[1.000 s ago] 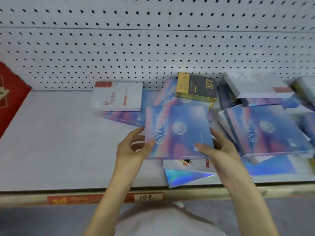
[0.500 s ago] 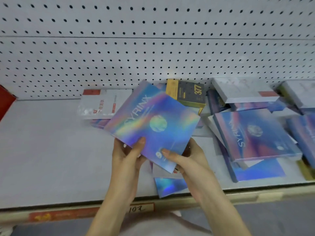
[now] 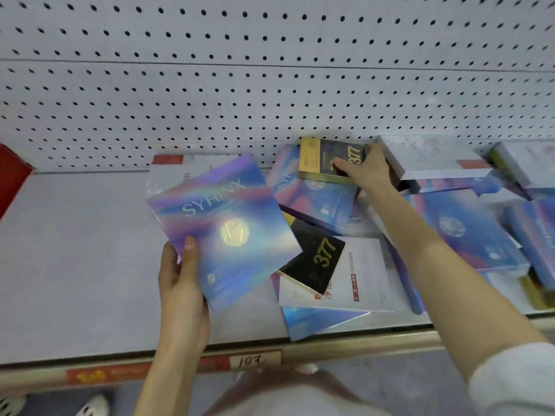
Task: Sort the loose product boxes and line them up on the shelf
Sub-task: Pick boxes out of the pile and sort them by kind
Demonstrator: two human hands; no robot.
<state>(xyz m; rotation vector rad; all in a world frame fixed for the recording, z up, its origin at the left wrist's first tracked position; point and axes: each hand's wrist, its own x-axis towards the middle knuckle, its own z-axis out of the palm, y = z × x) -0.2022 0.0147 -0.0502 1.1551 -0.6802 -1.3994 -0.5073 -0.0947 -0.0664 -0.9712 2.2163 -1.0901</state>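
**Shelf sort: hand and box positions**

Observed the left hand (image 3: 180, 283) gripping a holographic SYRINX box (image 3: 222, 232) at its near left corner, thumb pressed on the face, remaining digits hidden behind it. Noted this box held tilted above the shelf (image 3: 75, 250), left of the loose pile. Observed the right hand (image 3: 368, 171) reaching to the far side and grasping a black-and-gold 377 box (image 3: 327, 159) by its right end, thumb on top, fingers (image 3: 377, 151) curled over the edge, close to the pegboard (image 3: 270, 85). Found that box resting on a second SYRINX box (image 3: 315, 199). Logged another 377 box (image 3: 315, 262) lying mid-pile, partly under the held box and over a white packet (image 3: 363, 274). Recorded blue boxes (image 3: 468, 232) and a white box (image 3: 429, 160) heaped to the right, a red box (image 3: 12, 178) at far left, and a tag reading 107 (image 3: 252, 360) on the near shelf edge.
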